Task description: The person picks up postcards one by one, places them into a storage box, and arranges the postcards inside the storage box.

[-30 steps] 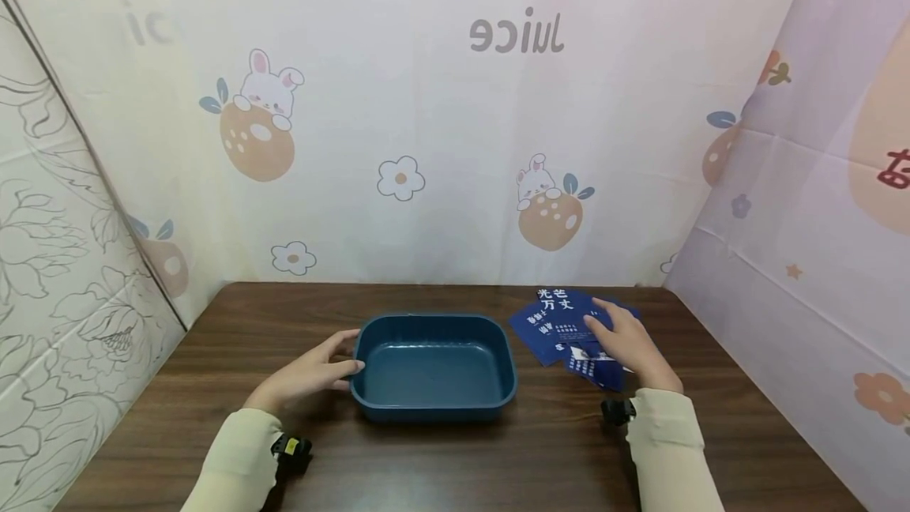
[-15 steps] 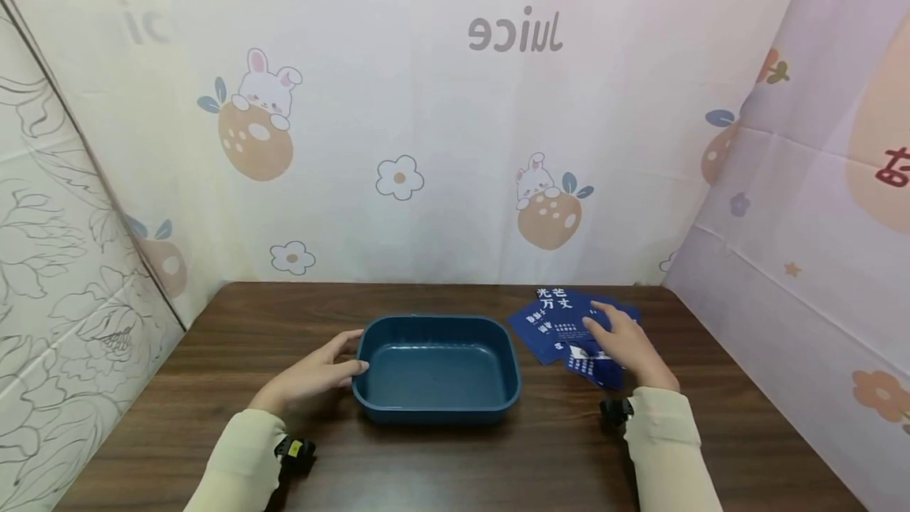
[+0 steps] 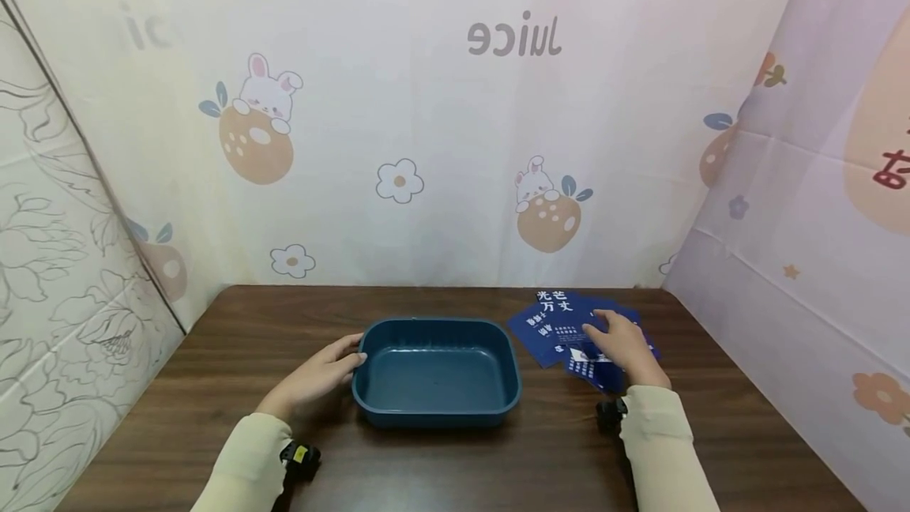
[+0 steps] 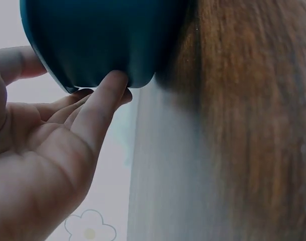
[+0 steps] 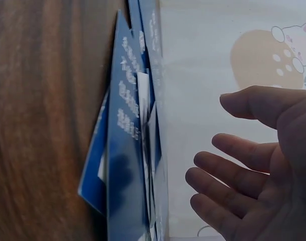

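Note:
A dark teal plastic box sits on the wooden table in the middle of the head view. My left hand holds its left end, thumb over the rim. In the left wrist view, the fingers lie against the box's outer wall. To the right of the box is a loose pile of dark blue printed cards, overlapping each other, with white lettering. My right hand hovers over the pile's right part. Its fingers are spread and slightly bent, with nothing between them, and stand apart from the cards in the right wrist view.
The brown wooden table reaches back to a patterned white curtain. More hanging cloth borders the left and right sides. Each wrist carries a small black camera.
The box and my left hand have shifted slightly to the right. My right hand has moved a little left and down over the cards. The view has tilted slightly.

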Tool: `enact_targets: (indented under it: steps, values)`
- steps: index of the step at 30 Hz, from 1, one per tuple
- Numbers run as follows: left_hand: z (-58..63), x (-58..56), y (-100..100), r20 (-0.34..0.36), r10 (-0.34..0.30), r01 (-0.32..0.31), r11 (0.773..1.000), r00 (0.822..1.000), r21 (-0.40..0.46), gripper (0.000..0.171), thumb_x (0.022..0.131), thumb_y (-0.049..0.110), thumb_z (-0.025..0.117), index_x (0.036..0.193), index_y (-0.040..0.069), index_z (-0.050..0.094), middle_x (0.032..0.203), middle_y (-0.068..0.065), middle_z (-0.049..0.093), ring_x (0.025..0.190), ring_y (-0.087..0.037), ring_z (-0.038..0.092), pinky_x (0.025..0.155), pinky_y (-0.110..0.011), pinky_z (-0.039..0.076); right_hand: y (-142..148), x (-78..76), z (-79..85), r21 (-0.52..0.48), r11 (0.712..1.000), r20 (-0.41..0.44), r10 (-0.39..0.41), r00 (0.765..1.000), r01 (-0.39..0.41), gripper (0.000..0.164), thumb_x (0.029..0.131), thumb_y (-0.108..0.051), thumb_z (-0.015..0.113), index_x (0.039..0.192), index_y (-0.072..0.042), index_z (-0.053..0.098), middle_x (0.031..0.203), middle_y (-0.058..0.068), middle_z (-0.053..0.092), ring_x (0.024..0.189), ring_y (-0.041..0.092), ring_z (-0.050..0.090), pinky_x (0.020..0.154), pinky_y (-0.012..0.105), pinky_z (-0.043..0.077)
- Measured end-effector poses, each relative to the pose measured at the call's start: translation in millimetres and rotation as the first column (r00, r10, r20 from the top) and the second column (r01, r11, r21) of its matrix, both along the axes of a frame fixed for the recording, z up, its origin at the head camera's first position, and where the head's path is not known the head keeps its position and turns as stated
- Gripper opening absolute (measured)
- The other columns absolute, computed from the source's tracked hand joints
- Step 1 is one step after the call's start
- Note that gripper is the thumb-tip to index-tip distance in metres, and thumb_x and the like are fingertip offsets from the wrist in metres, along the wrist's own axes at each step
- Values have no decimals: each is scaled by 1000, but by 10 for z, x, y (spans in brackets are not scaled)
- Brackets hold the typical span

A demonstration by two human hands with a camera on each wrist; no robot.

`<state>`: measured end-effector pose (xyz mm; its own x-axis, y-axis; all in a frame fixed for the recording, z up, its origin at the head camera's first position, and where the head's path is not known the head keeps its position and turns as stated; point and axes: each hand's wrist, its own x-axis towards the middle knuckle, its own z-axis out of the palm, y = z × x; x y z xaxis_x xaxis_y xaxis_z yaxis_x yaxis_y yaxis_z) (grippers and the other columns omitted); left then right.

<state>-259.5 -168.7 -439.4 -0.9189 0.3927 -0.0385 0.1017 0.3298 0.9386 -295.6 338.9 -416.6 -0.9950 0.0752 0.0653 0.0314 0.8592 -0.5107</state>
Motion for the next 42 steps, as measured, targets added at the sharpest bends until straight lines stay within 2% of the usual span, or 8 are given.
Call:
enact_targets:
  steps: [6,14,21,30,34,39,42]
  values:
    - [20,-8,-8,1,1,-1,1000,1000,7,52,108,23,48,153,2,34,148,-22,44,129,-34,52,102,-48,48,-27,-61,-37,1,1000,-18,13,1000,-13,61,102,-29,57,144,13,41,140,38,44,126,55,45,101,68,38]
    - [28,-5,-20,-2,-71,71,996,997,57,56,108,23,47,154,-3,29,150,-28,39,130,-39,49,102,-47,48,-105,-224,-48,33,998,-29,56,998,-55,63,100,-29,61,141,15,43,138,39,46,124,54,47,99,65,42]
    - [40,20,-12,7,-45,45,998,999,52,53,108,21,46,153,-2,31,149,-26,41,128,-38,51,101,-48,49,-99,-388,-22,86,994,-17,72,997,-70,65,98,-30,64,137,18,45,133,40,49,121,56,49,98,64,43]
    - [21,8,-23,0,-46,46,998,999,35,56,108,25,47,154,-2,31,151,-25,39,132,-38,48,103,-49,47,-96,-470,37,154,984,11,89,996,-90,66,97,-31,66,133,22,47,130,42,51,117,57,51,97,64,45]
    - [18,17,-40,4,-46,46,998,999,53,57,108,26,47,153,-4,30,149,-27,41,129,-38,51,102,-49,47,-103,-552,4,211,974,38,76,996,-82,72,95,-37,68,129,23,49,127,43,52,116,59,51,97,64,44]
    - [9,21,-43,17,-25,24,999,1000,30,57,108,27,48,154,-1,31,152,-24,40,130,-37,51,105,-51,44,-70,-634,-73,256,966,116,10,993,-40,81,94,-51,64,128,21,51,123,42,49,111,56,47,91,67,45]
    - [14,11,-34,15,-34,34,999,999,31,56,108,26,48,154,0,31,152,-24,40,130,-37,50,105,-51,44,-45,-654,-100,266,964,158,-24,987,-19,85,94,-55,61,129,21,50,120,41,45,108,52,44,89,67,45]
